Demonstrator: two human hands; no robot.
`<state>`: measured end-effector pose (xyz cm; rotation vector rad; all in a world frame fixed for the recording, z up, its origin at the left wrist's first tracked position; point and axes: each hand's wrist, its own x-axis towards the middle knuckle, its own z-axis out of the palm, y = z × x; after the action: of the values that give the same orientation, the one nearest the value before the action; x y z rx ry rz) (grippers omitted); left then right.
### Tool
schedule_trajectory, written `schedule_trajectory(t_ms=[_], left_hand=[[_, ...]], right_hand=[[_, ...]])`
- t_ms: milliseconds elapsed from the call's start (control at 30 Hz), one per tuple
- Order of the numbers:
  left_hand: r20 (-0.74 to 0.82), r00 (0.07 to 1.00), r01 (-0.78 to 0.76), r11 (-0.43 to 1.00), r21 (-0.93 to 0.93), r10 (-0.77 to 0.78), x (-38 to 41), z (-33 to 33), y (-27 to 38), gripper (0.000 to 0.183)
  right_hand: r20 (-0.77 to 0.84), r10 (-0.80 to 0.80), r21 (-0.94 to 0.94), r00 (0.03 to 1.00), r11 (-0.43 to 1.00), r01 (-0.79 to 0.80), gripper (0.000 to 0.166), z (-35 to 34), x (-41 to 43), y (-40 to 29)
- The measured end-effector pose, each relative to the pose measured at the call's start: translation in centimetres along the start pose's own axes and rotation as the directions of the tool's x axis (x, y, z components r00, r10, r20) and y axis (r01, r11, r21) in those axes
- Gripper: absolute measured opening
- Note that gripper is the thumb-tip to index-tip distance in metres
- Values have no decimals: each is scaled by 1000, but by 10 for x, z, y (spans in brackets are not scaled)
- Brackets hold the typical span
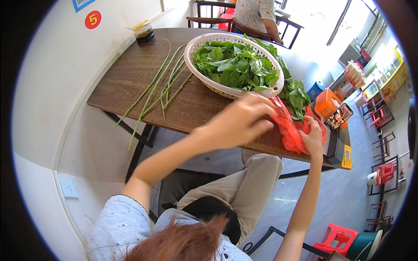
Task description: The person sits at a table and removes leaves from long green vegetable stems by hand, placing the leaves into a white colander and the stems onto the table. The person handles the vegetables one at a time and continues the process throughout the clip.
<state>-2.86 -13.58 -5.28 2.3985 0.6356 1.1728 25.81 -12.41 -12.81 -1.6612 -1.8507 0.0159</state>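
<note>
My left hand (243,119), blurred, hangs over the table's near edge just left of a red plastic bag (289,137). Its thumb and fingers are apart, and nothing shows between them. My right hand (312,135) grips the right side of that bag. Leafy green stalks (295,94) stick out of the bag's mouth and run back along the basket's right side. Behind my left hand stands an oval white plastic basket (204,76), heaped with loose green leaves (236,65). Several bare green stems (156,86) lie to its left, some overhanging the near edge of the wooden table (130,81).
A lidded plastic cup of dark liquid (143,32) stands by the wall. At right are an orange container (326,104), a propped smartphone (339,115), a black box (335,146) and a blue canister (315,90). Another person (253,14) sits beyond the table.
</note>
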Motion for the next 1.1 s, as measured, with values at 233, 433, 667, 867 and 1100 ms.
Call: schedule_trajectory(t_ms=[233, 433, 667, 867, 1100], left_hand=[[98, 985, -155, 973, 171, 139, 46, 155, -36, 36], [200, 977, -126, 961, 246, 77, 27, 172, -40, 38], [185, 977, -145, 963, 227, 104, 13, 173, -50, 31], [193, 967, -212, 945, 248, 166, 14, 169, -47, 31], [178, 976, -170, 955, 243, 129, 13, 171, -46, 25]], right_hand=[[16, 135, 180, 991, 974, -136, 39, -9, -14, 9], [-22, 125, 101, 992, 987, -122, 24, -4, -25, 29], [-243, 58, -99, 968, 991, -85, 10, 5, -4, 1], [-69, 183, -335, 981, 922, -195, 13, 0, -7, -8], [-98, 77, -470, 992, 875, -115, 16, -3, -3, -24]])
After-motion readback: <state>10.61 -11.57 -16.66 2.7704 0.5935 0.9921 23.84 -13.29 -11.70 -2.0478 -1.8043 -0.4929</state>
